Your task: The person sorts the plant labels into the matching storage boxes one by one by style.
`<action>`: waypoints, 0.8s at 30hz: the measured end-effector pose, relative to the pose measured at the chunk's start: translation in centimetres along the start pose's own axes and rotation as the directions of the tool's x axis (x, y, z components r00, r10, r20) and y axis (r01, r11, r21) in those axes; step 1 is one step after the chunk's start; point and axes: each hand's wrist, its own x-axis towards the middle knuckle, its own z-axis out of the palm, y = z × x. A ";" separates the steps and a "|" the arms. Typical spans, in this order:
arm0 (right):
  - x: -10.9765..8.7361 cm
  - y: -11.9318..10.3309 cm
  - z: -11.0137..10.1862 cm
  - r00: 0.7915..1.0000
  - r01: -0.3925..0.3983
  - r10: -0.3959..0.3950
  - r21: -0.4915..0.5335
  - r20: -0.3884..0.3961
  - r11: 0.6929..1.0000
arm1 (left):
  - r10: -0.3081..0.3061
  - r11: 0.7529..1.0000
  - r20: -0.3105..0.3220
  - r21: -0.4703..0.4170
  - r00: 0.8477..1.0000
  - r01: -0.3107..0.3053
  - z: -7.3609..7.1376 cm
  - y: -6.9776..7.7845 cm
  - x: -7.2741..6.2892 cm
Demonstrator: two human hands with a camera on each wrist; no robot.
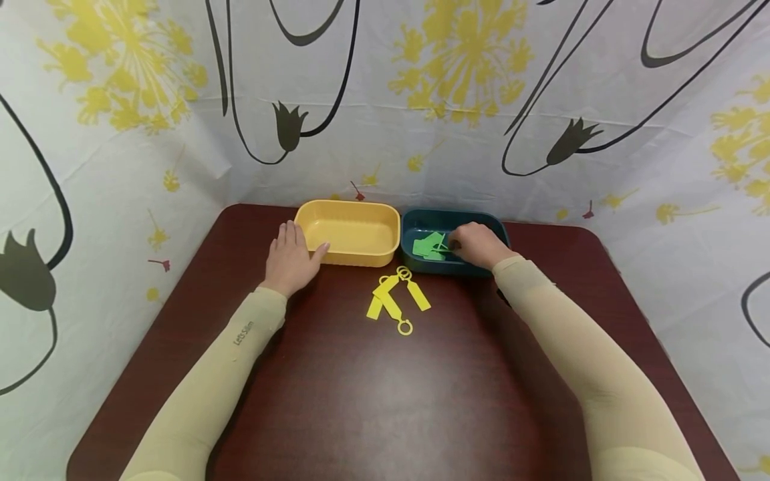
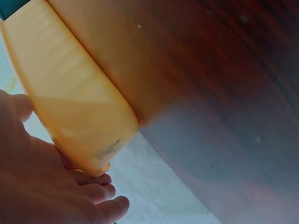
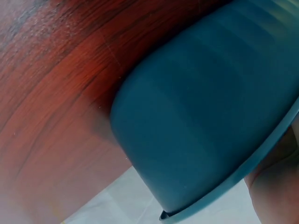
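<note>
My left hand (image 1: pixel 291 262) rests with straight fingers on the left end of a yellow plastic basket (image 1: pixel 349 258), the thumb lying along its front rim. In the left wrist view, the fingers (image 2: pixel 96 190) touch the basket's corner from outside. To the right stands a dark teal basket (image 1: pixel 445 267) holding several green tags (image 1: pixel 428 246). Reaching down into it, my right hand (image 1: pixel 478 244) has its fingers curled at a green tag and appears to pinch it. The teal wall hides most of that hand in the right wrist view.
Several yellow ring-ended tags (image 1: pixel 390 304) lie in a loose group on the dark wooden table (image 1: pixel 385 401), just in front of the baskets. A patterned white cloth (image 1: pixel 373 133) hangs close behind and at both sides.
</note>
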 end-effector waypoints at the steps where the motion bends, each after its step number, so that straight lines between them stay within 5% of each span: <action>1: 0.0 0.0 0.0 1.000 -0.006 0.005 0.014 0.006 1.000 | 0.000 1.000 0.003 0.000 1.000 0.000 0.0 0.0 0.0; 24: -0.2 0.1 0.0 0.999 -0.046 0.045 0.070 0.021 0.996 | -0.015 1.000 0.023 -0.003 1.000 0.015 -0.1 0.2 -0.2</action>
